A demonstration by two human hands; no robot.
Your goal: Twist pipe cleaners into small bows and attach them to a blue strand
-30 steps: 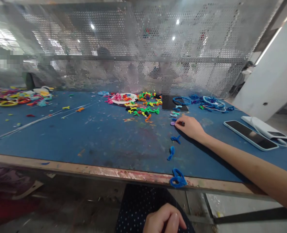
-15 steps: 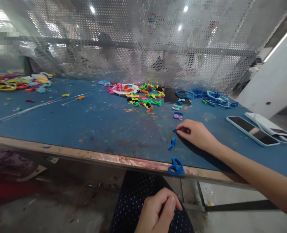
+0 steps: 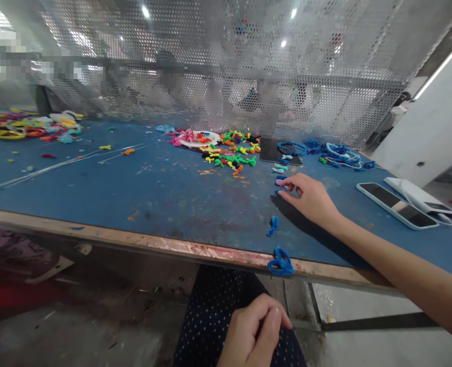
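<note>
My right hand (image 3: 312,200) reaches across the blue table (image 3: 172,193). Its fingertips pinch a small blue pipe-cleaner piece (image 3: 277,192) right beside a purple piece (image 3: 280,182). Two more blue twisted pieces lie nearer me, one (image 3: 273,226) on the table and a larger one (image 3: 281,263) on the worn front edge. My left hand (image 3: 254,331) rests curled on my dotted dark lap below the table edge, and nothing shows in it.
Several colourful twisted pieces (image 3: 233,155) and a white plate (image 3: 198,140) lie mid-table, next to a black slab (image 3: 275,151) and blue loops (image 3: 336,153). A phone (image 3: 396,205) and a white folded item (image 3: 420,199) sit at right. Thin rods (image 3: 57,165) lie left. A perforated screen (image 3: 226,76) backs the table.
My right hand came back to the nearest blue piece, took it, and carried it forward to the purple piece. My left hand stays curled on my lap.
</note>
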